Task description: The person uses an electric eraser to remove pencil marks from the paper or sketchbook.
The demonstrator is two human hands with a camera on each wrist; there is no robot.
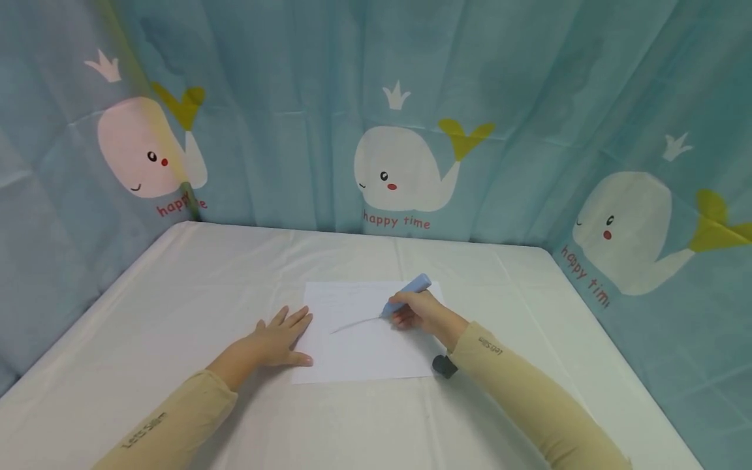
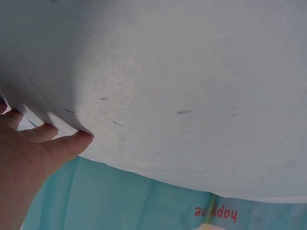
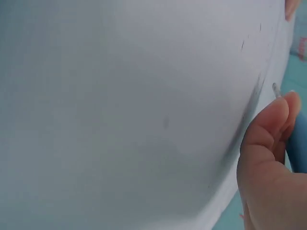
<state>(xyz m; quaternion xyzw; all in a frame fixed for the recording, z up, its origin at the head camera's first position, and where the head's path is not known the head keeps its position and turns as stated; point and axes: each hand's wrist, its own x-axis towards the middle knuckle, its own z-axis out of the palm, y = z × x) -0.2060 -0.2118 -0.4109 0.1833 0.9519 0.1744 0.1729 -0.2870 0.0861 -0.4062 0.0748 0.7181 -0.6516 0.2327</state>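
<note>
A white sheet of paper [image 1: 364, 359] lies on the white-covered table. My left hand [image 1: 272, 340] rests with spread fingers on its left edge; part of that hand shows in the left wrist view [image 2: 29, 148]. My right hand [image 1: 424, 312] pinches a thick blue pen-shaped tool [image 1: 418, 282] between thumb and fingers over the paper's right half. The tool tilts, its slim tip [image 3: 277, 89] pointing down and left. A thin grey line [image 1: 355, 324] runs from near the tip to the left across the paper. In the right wrist view, fingers hide part of the blue barrel [image 3: 298, 143].
A white cloth [image 1: 505, 287] covers the table. Behind and beside it hangs a blue-green curtain [image 1: 282, 163] printed with whales. A small dark object [image 1: 444, 366] sits under the right wrist, by the paper's lower right corner. Beige sleeves [image 1: 523, 385] cover both forearms.
</note>
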